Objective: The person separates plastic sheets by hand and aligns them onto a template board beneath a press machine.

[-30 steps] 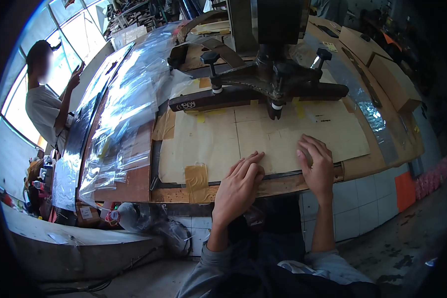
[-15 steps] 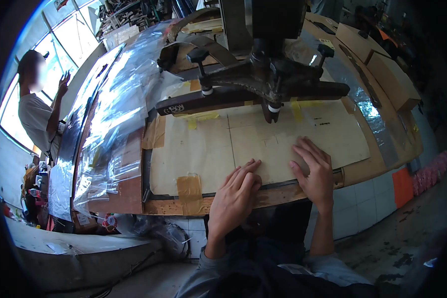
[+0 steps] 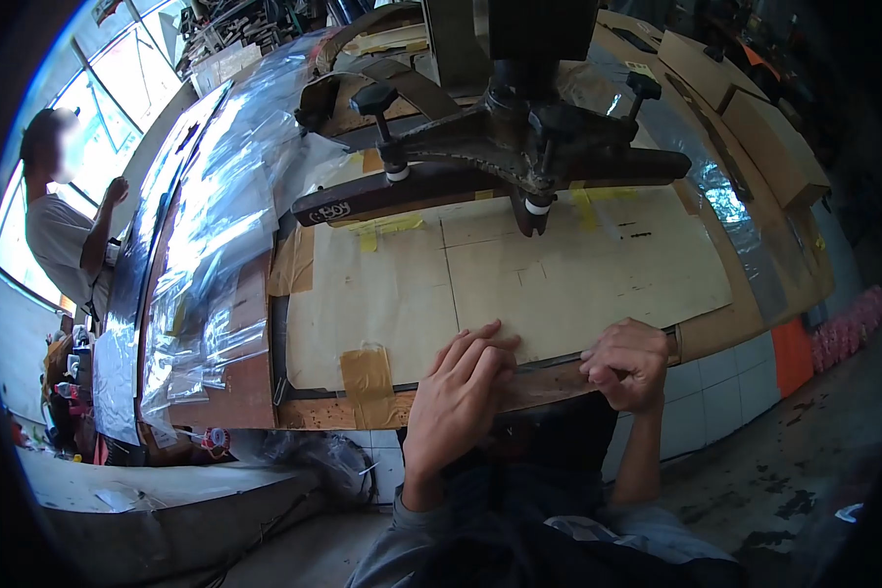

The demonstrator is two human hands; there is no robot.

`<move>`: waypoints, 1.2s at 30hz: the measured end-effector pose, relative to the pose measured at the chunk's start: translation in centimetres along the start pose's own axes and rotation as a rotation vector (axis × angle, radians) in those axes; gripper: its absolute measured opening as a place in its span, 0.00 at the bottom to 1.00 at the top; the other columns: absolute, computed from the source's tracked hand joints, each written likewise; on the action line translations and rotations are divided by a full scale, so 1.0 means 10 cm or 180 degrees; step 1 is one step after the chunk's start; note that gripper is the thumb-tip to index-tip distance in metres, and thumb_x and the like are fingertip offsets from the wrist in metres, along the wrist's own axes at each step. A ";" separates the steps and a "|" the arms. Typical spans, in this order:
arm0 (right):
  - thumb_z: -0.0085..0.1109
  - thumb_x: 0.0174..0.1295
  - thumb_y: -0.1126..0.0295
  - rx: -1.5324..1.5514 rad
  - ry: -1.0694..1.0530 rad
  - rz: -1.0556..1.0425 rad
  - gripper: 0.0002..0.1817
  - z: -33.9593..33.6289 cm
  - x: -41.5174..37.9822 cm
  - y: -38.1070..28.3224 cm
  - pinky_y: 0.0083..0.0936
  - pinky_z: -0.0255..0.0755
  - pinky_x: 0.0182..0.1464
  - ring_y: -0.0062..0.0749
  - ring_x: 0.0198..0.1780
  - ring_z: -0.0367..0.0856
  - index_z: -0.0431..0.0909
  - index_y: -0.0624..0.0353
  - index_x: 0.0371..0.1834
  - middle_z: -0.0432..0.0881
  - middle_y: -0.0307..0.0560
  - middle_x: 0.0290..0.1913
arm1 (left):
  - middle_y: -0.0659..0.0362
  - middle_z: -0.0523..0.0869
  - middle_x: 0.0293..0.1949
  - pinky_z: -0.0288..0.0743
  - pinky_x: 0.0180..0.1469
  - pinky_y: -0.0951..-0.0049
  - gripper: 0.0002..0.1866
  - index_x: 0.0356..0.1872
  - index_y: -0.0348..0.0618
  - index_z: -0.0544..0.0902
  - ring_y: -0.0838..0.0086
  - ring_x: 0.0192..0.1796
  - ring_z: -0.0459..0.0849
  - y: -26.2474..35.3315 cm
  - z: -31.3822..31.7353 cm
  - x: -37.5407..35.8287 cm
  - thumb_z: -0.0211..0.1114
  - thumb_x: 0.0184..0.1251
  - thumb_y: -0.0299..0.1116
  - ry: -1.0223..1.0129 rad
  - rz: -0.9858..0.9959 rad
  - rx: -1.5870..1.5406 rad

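Observation:
A pale yellow sheet [image 3: 382, 294] with dark pencil-like lines lies flat on the work table. My left hand [image 3: 459, 397] rests at its front edge, fingers stretched out over the sheet and palm by the wooden table rim [image 3: 314, 414]. Farther right, my right hand [image 3: 629, 365] is at the same front edge with its fingers curled in; what they hold, if anything, is hidden. Above the sheet's far side hangs a dark metal press head [image 3: 519, 147] with a long bar [image 3: 412, 191] and knobs. Brown tape [image 3: 366, 387] crosses the sheet's front left edge.
Clear plastic film [image 3: 235, 235] covers the table's left part. Cardboard boxes [image 3: 769, 147] stand at the right. Beyond the table's left side, a person [image 3: 64, 225] stands with one hand raised. An orange panel [image 3: 792, 361] hangs at the right below the table.
My right hand has drawn back from the sheet's surface to its front edge, and its fingers have curled in. My left hand stays almost in place. The other person's raised hand has lowered slightly.

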State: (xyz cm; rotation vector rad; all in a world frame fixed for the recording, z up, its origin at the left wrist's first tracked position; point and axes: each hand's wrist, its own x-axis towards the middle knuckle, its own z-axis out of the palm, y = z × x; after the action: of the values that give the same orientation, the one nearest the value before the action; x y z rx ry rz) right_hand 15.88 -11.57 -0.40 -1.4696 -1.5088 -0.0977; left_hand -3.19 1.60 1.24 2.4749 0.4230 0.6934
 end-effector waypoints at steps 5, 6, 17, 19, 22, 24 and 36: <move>0.60 0.63 0.57 0.0725 -0.0063 -0.0080 0.22 -0.06 -0.04 0.04 0.23 0.74 0.34 0.29 0.23 0.82 0.79 0.56 0.13 0.80 0.40 0.17 | 0.61 0.84 0.37 0.70 0.48 0.64 0.05 0.36 0.43 0.80 0.62 0.44 0.80 0.01 -0.05 -0.02 0.63 0.60 0.28 -0.0136 -0.0052 -0.0157; 0.59 0.64 0.59 0.0833 0.0197 0.0157 0.21 -0.06 -0.04 0.04 0.24 0.75 0.34 0.30 0.23 0.83 0.79 0.56 0.14 0.81 0.42 0.18 | 0.61 0.84 0.35 0.69 0.47 0.64 0.05 0.36 0.43 0.80 0.62 0.42 0.79 0.01 -0.05 -0.03 0.64 0.59 0.28 -0.0130 -0.0059 -0.0181; 0.60 0.63 0.70 -0.1290 -0.0959 0.1022 0.14 -0.31 0.77 0.51 0.39 0.74 0.51 0.49 0.49 0.80 0.78 0.66 0.49 0.78 0.55 0.49 | 0.62 0.83 0.32 0.67 0.43 0.66 0.04 0.34 0.45 0.80 0.64 0.38 0.78 0.01 -0.07 0.01 0.64 0.58 0.29 -0.0174 -0.0100 -0.0241; 0.61 0.62 0.70 -0.1511 -0.1184 0.0922 0.16 -0.28 0.86 0.60 0.39 0.74 0.52 0.51 0.48 0.79 0.77 0.66 0.50 0.76 0.56 0.48 | 0.62 0.83 0.32 0.67 0.43 0.66 0.04 0.34 0.45 0.80 0.64 0.38 0.78 0.01 -0.08 0.02 0.64 0.58 0.29 -0.0150 -0.0104 -0.0258; 0.63 0.60 0.70 -0.1442 -0.1059 0.0821 0.16 -0.17 0.89 0.69 0.38 0.73 0.53 0.53 0.48 0.78 0.77 0.66 0.48 0.76 0.55 0.46 | 0.62 0.83 0.33 0.68 0.43 0.66 0.04 0.35 0.44 0.80 0.64 0.38 0.78 0.00 -0.07 0.01 0.64 0.59 0.28 -0.0156 -0.0114 -0.0284; 0.64 0.59 0.71 -0.1197 -0.0922 0.0700 0.14 -0.13 0.88 0.77 0.37 0.73 0.52 0.51 0.47 0.79 0.77 0.66 0.46 0.76 0.54 0.46 | 0.62 0.83 0.33 0.68 0.43 0.67 0.04 0.35 0.44 0.80 0.64 0.38 0.78 -0.01 -0.07 0.01 0.64 0.59 0.28 -0.0186 -0.0120 -0.0282; 0.59 0.65 0.73 0.2103 -0.1574 0.2272 0.05 -0.58 0.97 0.13 0.22 0.79 0.37 0.25 0.36 0.84 0.76 0.64 0.37 0.84 0.46 0.34 | 0.42 0.69 0.63 0.71 0.58 0.60 0.03 0.36 0.35 0.76 0.54 0.57 0.78 -0.11 -0.17 -0.06 0.58 0.63 0.22 0.0209 -0.0162 -0.1666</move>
State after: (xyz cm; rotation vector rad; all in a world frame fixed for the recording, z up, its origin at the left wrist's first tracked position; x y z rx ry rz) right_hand 22.31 -8.05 8.31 -1.4237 -1.1101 1.1497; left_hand -4.76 2.97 1.60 1.9475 0.2821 0.7546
